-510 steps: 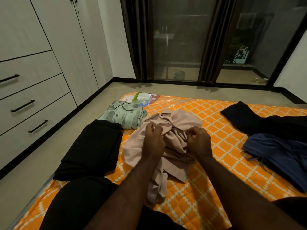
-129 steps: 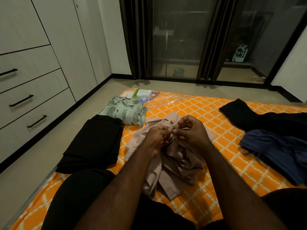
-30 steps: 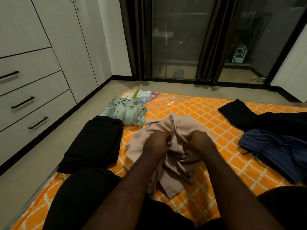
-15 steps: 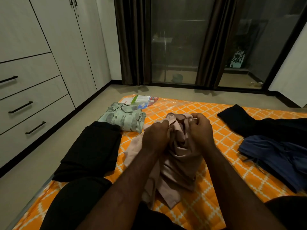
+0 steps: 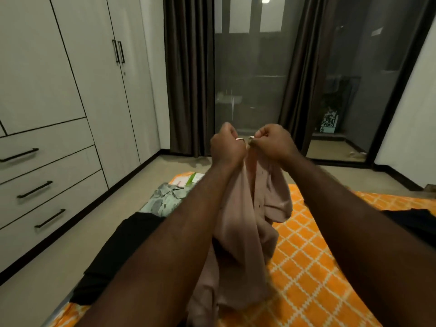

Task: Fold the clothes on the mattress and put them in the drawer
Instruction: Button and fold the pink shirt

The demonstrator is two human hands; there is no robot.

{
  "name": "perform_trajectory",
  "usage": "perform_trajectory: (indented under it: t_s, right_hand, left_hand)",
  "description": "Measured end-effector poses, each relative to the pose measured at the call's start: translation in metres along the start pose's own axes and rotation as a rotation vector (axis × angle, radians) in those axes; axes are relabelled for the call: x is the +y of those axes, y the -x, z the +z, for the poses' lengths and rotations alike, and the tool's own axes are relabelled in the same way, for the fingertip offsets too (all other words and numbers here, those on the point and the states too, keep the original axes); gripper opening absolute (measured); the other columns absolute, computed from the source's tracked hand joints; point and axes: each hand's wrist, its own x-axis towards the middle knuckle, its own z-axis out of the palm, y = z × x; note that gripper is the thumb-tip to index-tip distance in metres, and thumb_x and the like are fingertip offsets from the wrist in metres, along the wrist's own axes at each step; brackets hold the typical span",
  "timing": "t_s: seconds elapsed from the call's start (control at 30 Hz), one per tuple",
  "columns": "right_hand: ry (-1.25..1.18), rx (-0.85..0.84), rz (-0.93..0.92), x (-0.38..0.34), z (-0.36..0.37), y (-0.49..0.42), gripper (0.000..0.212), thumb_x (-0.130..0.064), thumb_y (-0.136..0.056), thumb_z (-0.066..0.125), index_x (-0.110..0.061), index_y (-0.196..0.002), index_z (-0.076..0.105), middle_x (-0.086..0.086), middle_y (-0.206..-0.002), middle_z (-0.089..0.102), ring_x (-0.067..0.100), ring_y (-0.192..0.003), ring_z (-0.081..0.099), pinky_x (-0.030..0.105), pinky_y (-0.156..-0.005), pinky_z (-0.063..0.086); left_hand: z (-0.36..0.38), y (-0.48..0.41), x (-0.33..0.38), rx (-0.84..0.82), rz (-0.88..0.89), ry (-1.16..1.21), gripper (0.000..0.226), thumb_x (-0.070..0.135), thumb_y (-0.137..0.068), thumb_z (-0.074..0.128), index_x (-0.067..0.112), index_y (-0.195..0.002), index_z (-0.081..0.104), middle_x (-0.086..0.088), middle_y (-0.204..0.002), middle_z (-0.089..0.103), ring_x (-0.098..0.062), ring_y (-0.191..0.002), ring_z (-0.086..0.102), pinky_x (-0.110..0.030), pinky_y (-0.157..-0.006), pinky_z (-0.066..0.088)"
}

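Far left, we see a pale wardrobe (image 5: 94,67) with three drawers (image 5: 42,190) stacked below it, each with a dark bar handle, all closed. On the left edge of the orange patterned mattress (image 5: 306,267) lies a black garment (image 5: 122,251), flat, with its outer side hanging over the mattress edge toward the floor. Just beyond it lies a folded green patterned shirt (image 5: 165,199), and behind that a green and white packet (image 5: 191,180) near the far corner of the mattress.

In the middle, both arms reach forward and up. The left hand (image 5: 226,147) is curled into a fist and grips the top of a pink shirt (image 5: 247,220). The right hand (image 5: 273,143), just beside it, pinches the same top edge between thumb and forefinger, the other fingers curled in. The two hands are nearly touching, held well above the mattress. The pink shirt hangs down from them between the forearms, loose and rumpled, with a row of small buttons showing; its lower part bunches on the mattress close to the person.

Behind the hands stand dark curtains (image 5: 188,79) and a glass door (image 5: 250,67). At the right edge, past the right forearm, a dark garment (image 5: 415,223) lies on the mattress, mostly hidden
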Motion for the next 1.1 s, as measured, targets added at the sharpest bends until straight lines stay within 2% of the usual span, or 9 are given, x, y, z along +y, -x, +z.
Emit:
perform_trajectory:
  t_s: [0.13, 0.3, 0.47, 0.57, 0.63, 0.73, 0.87, 1.0, 1.1]
  right_hand:
    - [0.127, -0.030, 0.027, 0.027, 0.023, 0.040, 0.019, -0.027, -0.090, 0.071, -0.016, -0.090, 0.055, 0.004, -0.088, 0.060, 0.022, -0.079, 0.057, 0.031, -0.059, 0.035]
    - [0.183, -0.095, 0.255, 0.108, 0.062, 0.135, 0.013, -0.028, -0.082, 0.068, -0.023, -0.094, 0.064, 0.010, -0.094, 0.070, 0.033, -0.087, 0.066, 0.038, -0.070, 0.055]
    - [0.368, -0.215, 0.361, 0.161, 0.086, 0.178, 0.015, -0.033, -0.071, 0.066, -0.024, -0.076, 0.077, 0.001, -0.084, 0.071, 0.029, -0.087, 0.067, 0.034, -0.065, 0.046]
    - [0.363, -0.317, 0.411, 0.156, 0.087, 0.169, 0.013, -0.027, -0.074, 0.071, -0.015, -0.071, 0.075, 0.006, -0.072, 0.069, 0.028, -0.072, 0.067, 0.032, -0.052, 0.049]
    - [0.326, -0.412, 0.415, 0.147, 0.085, 0.161, 0.015, -0.020, -0.083, 0.074, -0.007, -0.082, 0.080, 0.012, -0.079, 0.073, 0.028, -0.075, 0.070, 0.038, -0.060, 0.058]
    - [0.175, -0.514, 0.489, 0.145, 0.085, 0.159, 0.013, -0.010, -0.088, 0.070, -0.001, -0.092, 0.078, 0.017, -0.090, 0.076, 0.024, -0.072, 0.069, 0.042, -0.068, 0.061]
    - [-0.070, -0.582, 0.656, 0.142, 0.079, 0.165, 0.014, 0.002, -0.088, 0.067, -0.011, -0.093, 0.068, 0.010, -0.083, 0.068, 0.021, -0.067, 0.066, 0.031, -0.057, 0.057]
    - [-0.157, -0.540, 0.774, 0.143, 0.083, 0.168, 0.009, 0.005, -0.089, 0.068, -0.003, -0.089, 0.065, 0.015, -0.086, 0.066, 0.023, -0.063, 0.065, 0.029, -0.051, 0.054]
    - [-0.236, -0.508, 0.847, 0.139, 0.084, 0.171, 0.013, 0.009, -0.090, 0.065, 0.002, -0.079, 0.065, 0.014, -0.068, 0.058, 0.020, -0.044, 0.057, 0.027, -0.045, 0.048]
  left_hand:
    - [0.014, 0.039, -0.020, -0.195, 0.011, -0.009, 0.011, 0.006, -0.081, 0.065, 0.015, -0.077, 0.061, -0.002, -0.077, 0.063, -0.021, -0.075, 0.058, -0.032, -0.062, 0.038]
    - [0.039, 0.148, -0.107, -0.567, -0.189, 0.005, 0.007, 0.023, -0.082, 0.082, 0.016, -0.083, 0.080, 0.000, -0.084, 0.075, -0.012, -0.076, 0.065, -0.025, -0.070, 0.046]
    - [0.048, 0.213, -0.149, -0.463, -0.262, 0.153, 0.016, 0.008, -0.085, 0.078, 0.010, -0.100, 0.081, -0.002, -0.096, 0.078, -0.008, -0.090, 0.070, -0.026, -0.087, 0.056]
    - [0.049, 0.216, -0.142, -0.419, -0.181, 0.135, 0.014, 0.008, -0.083, 0.079, 0.008, -0.098, 0.079, -0.002, -0.091, 0.077, 0.003, -0.076, 0.064, -0.007, -0.073, 0.049]
    - [0.049, 0.213, -0.139, -0.413, -0.130, 0.096, 0.014, 0.010, -0.083, 0.079, 0.011, -0.097, 0.078, 0.001, -0.088, 0.076, 0.005, -0.073, 0.061, -0.003, -0.066, 0.045]
    - [0.049, 0.211, -0.143, -0.394, -0.143, 0.101, 0.012, 0.010, -0.081, 0.080, 0.014, -0.092, 0.077, 0.003, -0.083, 0.075, -0.005, -0.076, 0.067, -0.012, -0.068, 0.050]
    - [0.050, 0.206, -0.147, -0.450, -0.266, 0.136, 0.018, 0.013, -0.078, 0.084, 0.015, -0.094, 0.077, 0.010, -0.072, 0.067, -0.006, -0.074, 0.066, -0.024, -0.072, 0.055]
    - [0.048, 0.203, -0.147, -0.602, -0.446, 0.251, 0.026, 0.001, -0.089, 0.071, 0.012, -0.112, 0.072, -0.007, -0.093, 0.073, -0.026, -0.091, 0.071, -0.046, -0.084, 0.061]
    - [0.046, 0.206, -0.146, -0.599, -0.405, 0.230, 0.030, -0.003, -0.089, 0.069, 0.011, -0.115, 0.071, -0.011, -0.100, 0.074, -0.026, -0.091, 0.072, -0.048, -0.083, 0.061]
